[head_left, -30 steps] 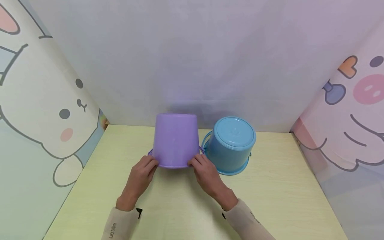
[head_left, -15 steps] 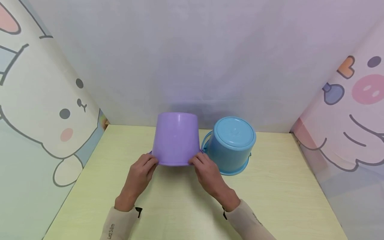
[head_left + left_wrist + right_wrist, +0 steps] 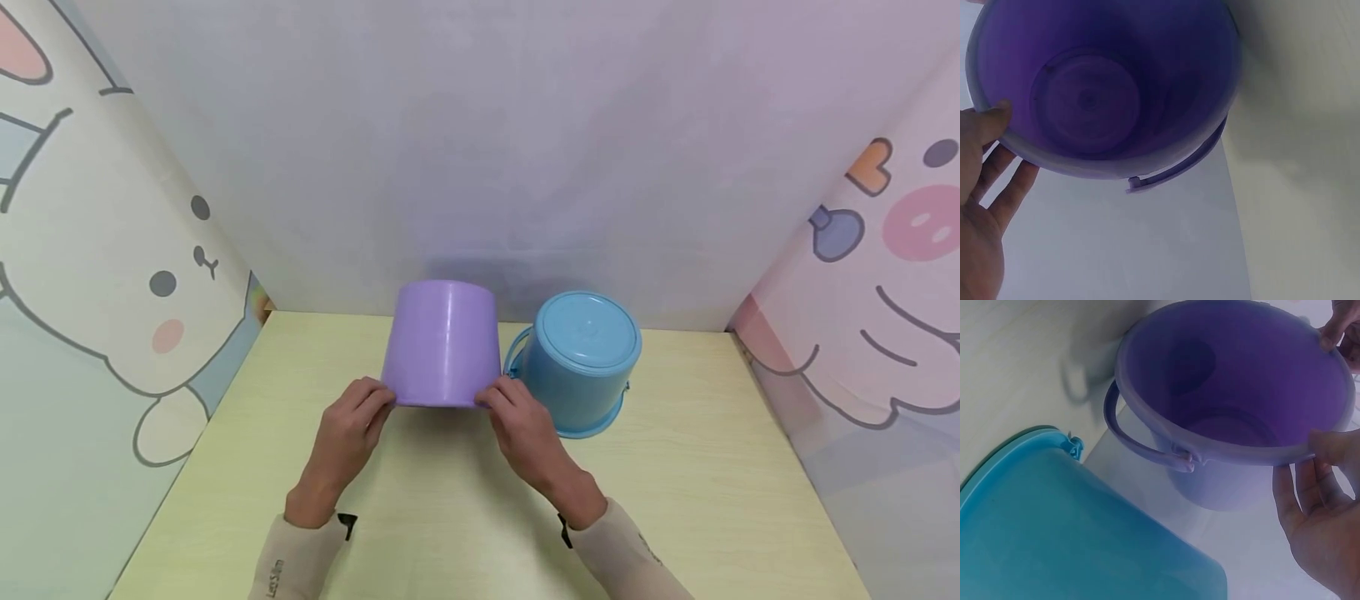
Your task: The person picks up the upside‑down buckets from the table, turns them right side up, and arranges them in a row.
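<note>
Rim (image 3: 1116, 167) of the purple bucket (image 3: 444, 342) is pinched from both sides, taking the back wall (image 3: 480, 167) as twelve o'clock and the person as six; the left hand (image 3: 351, 423) grips it at about seven, the right hand (image 3: 525, 425) at about five, each with a thumb (image 3: 1329, 447) inside the mouth and fingers (image 3: 1013, 194) outside; both grips are closed on the plastic, and neither hand looks nearer to the bucket than the other; its body lies towards one o'clock from the left grip and eleven from the right; its long axis is tilted, base far, mouth turned down and towards six, so the near edge stands clear of the table (image 3: 675, 500); whether the far edge rests there I cannot tell; the purple handle (image 3: 1141, 447) curves away beyond the rim in the wrist views. At three o'clock from the purple bucket, just beside it, stands the blue bucket (image 3: 585, 358), upside down with its base uppermost; the right hand is much the nearer to it; the blue handle (image 3: 511, 345) juts out at about ten, close to the purple side; whether the two touch cannot be made out.
</note>
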`<state>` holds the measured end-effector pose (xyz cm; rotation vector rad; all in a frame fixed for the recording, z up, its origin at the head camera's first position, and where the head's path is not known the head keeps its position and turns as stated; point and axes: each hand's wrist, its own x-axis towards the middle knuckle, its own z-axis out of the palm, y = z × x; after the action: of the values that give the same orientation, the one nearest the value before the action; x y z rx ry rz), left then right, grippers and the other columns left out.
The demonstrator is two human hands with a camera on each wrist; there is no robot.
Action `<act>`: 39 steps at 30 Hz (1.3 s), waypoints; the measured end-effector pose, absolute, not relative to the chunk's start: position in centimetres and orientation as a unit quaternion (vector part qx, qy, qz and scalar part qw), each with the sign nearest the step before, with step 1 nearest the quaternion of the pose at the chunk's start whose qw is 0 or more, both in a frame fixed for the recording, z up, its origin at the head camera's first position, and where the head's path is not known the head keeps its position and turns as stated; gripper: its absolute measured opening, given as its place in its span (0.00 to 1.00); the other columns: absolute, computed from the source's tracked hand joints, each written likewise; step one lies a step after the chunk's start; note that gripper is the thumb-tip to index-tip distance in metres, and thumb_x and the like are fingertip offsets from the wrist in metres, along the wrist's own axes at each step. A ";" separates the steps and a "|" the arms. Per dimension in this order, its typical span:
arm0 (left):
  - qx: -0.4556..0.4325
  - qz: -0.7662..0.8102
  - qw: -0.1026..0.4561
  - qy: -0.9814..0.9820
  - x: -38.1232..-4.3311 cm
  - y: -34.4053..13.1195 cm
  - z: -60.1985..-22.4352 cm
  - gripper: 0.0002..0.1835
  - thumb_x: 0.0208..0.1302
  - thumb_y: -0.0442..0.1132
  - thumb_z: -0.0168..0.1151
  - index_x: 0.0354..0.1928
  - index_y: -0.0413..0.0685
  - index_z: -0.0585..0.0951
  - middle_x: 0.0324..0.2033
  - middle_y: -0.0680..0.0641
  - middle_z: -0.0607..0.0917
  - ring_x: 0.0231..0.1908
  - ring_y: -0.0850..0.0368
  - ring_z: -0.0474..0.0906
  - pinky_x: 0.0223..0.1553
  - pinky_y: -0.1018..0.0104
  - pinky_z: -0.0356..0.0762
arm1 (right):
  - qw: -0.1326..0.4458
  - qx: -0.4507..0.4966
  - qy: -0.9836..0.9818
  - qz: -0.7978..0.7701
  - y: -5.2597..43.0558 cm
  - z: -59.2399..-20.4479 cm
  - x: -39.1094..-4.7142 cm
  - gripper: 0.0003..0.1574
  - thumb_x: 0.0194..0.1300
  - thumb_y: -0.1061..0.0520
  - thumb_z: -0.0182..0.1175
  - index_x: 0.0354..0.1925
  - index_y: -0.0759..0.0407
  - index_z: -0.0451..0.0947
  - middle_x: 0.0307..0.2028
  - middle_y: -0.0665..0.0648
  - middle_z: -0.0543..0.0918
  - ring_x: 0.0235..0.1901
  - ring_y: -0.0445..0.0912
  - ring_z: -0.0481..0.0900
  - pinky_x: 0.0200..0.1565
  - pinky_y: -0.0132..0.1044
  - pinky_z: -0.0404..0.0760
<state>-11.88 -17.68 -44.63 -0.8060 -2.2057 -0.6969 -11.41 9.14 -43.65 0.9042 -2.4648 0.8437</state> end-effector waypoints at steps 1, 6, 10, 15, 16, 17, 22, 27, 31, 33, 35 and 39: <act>-0.310 -0.269 0.341 -0.846 -11.9 -17.7 -44.5 0.08 0.49 0.23 0.67 0.31 0.38 0.79 0.33 0.47 0.77 0.35 0.55 0.75 0.35 0.66 0.77 | 0.189 0.321 -0.878 0.302 9.2 -43.6 -11.4 0.15 0.60 0.68 0.60 0.43 0.53 0.74 0.41 0.48 0.72 0.42 0.43 0.69 0.42 0.34 0.77; -0.310 -0.273 0.345 -0.843 -12.1 -17.6 -44.0 0.12 0.45 0.21 0.69 0.32 0.38 0.80 0.33 0.47 0.77 0.35 0.55 0.75 0.35 0.65 0.77 | 0.187 0.319 -0.877 0.307 9.3 -43.2 -11.4 0.15 0.61 0.68 0.59 0.44 0.53 0.74 0.41 0.48 0.71 0.43 0.42 0.69 0.42 0.33 0.77; -0.307 -0.278 0.346 -0.842 -12.2 -17.5 -43.6 0.11 0.47 0.22 0.68 0.33 0.38 0.80 0.33 0.47 0.78 0.35 0.55 0.76 0.35 0.66 0.77 | 0.189 0.318 -0.875 0.313 9.4 -43.0 -11.5 0.14 0.62 0.67 0.58 0.44 0.53 0.74 0.42 0.48 0.72 0.43 0.42 0.69 0.42 0.33 0.77; -0.303 -0.279 0.345 -0.843 -12.3 -17.4 -43.4 0.10 0.48 0.23 0.68 0.33 0.39 0.81 0.34 0.48 0.78 0.36 0.55 0.76 0.34 0.67 0.77 | 0.192 0.320 -0.871 0.320 9.4 -42.9 -11.5 0.12 0.63 0.66 0.57 0.45 0.54 0.73 0.42 0.48 0.72 0.44 0.43 0.69 0.43 0.33 0.77; -0.303 -0.279 0.345 -0.844 -12.3 -17.4 -43.4 0.10 0.48 0.23 0.68 0.33 0.39 0.81 0.34 0.48 0.78 0.36 0.55 0.76 0.34 0.67 0.77 | 0.193 0.321 -0.870 0.321 9.4 -42.8 -11.5 0.12 0.64 0.66 0.57 0.45 0.54 0.73 0.43 0.48 0.72 0.44 0.43 0.69 0.43 0.33 0.77; -0.302 -0.279 0.345 -0.844 -12.3 -17.4 -43.3 0.10 0.48 0.23 0.68 0.33 0.39 0.81 0.34 0.48 0.78 0.36 0.56 0.76 0.34 0.67 0.77 | 0.194 0.321 -0.869 0.322 9.4 -42.8 -11.5 0.12 0.64 0.66 0.57 0.45 0.54 0.73 0.43 0.48 0.72 0.45 0.43 0.69 0.43 0.33 0.77; -0.300 -0.279 0.345 -0.845 -12.4 -17.3 -43.2 0.09 0.49 0.24 0.67 0.33 0.39 0.80 0.34 0.48 0.78 0.36 0.56 0.76 0.34 0.66 0.77 | 0.204 0.324 -0.864 0.326 9.5 -42.7 -11.7 0.13 0.63 0.66 0.57 0.45 0.54 0.73 0.43 0.49 0.72 0.45 0.43 0.70 0.44 0.34 0.77; -0.296 -0.281 0.348 -0.844 -12.5 -17.3 -43.2 0.08 0.50 0.25 0.66 0.34 0.40 0.80 0.34 0.48 0.78 0.36 0.56 0.76 0.34 0.66 0.77 | 0.211 0.324 -0.861 0.330 9.4 -42.7 -11.8 0.12 0.63 0.66 0.57 0.45 0.55 0.74 0.43 0.49 0.72 0.45 0.43 0.70 0.43 0.34 0.77; -0.290 -0.284 0.346 -0.846 -12.5 -17.3 -43.2 0.08 0.51 0.25 0.66 0.34 0.40 0.80 0.34 0.48 0.78 0.37 0.56 0.75 0.34 0.66 0.77 | 0.204 0.317 -0.862 0.338 9.4 -42.9 -11.8 0.12 0.64 0.66 0.57 0.45 0.54 0.74 0.42 0.49 0.72 0.44 0.42 0.70 0.43 0.33 0.76; -0.289 -0.285 0.346 -0.846 -12.5 -17.2 -43.2 0.08 0.50 0.25 0.66 0.34 0.40 0.80 0.34 0.48 0.78 0.37 0.56 0.75 0.34 0.66 0.77 | 0.204 0.309 -0.863 0.344 9.4 -43.1 -11.7 0.12 0.64 0.65 0.57 0.45 0.54 0.74 0.42 0.49 0.72 0.44 0.42 0.70 0.43 0.33 0.76; -0.288 -0.287 0.347 -0.845 -12.5 -17.2 -43.2 0.08 0.50 0.25 0.66 0.34 0.40 0.80 0.34 0.48 0.78 0.37 0.56 0.75 0.35 0.66 0.77 | 0.209 0.297 -0.863 0.351 9.4 -43.3 -11.7 0.12 0.63 0.64 0.58 0.45 0.54 0.74 0.41 0.48 0.72 0.43 0.41 0.70 0.43 0.32 0.76; -0.288 -0.290 0.347 -0.844 -12.5 -17.1 -43.2 0.08 0.51 0.25 0.66 0.34 0.39 0.80 0.34 0.48 0.78 0.37 0.55 0.75 0.35 0.66 0.76 | 0.223 0.263 -0.865 0.365 9.5 -44.0 -11.6 0.14 0.61 0.62 0.61 0.46 0.54 0.75 0.41 0.49 0.72 0.42 0.42 0.71 0.40 0.33 0.77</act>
<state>-12.48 -17.10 -43.19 -0.7477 -2.1896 -0.7527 -11.60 9.52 -44.03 0.7253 -2.3887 1.0083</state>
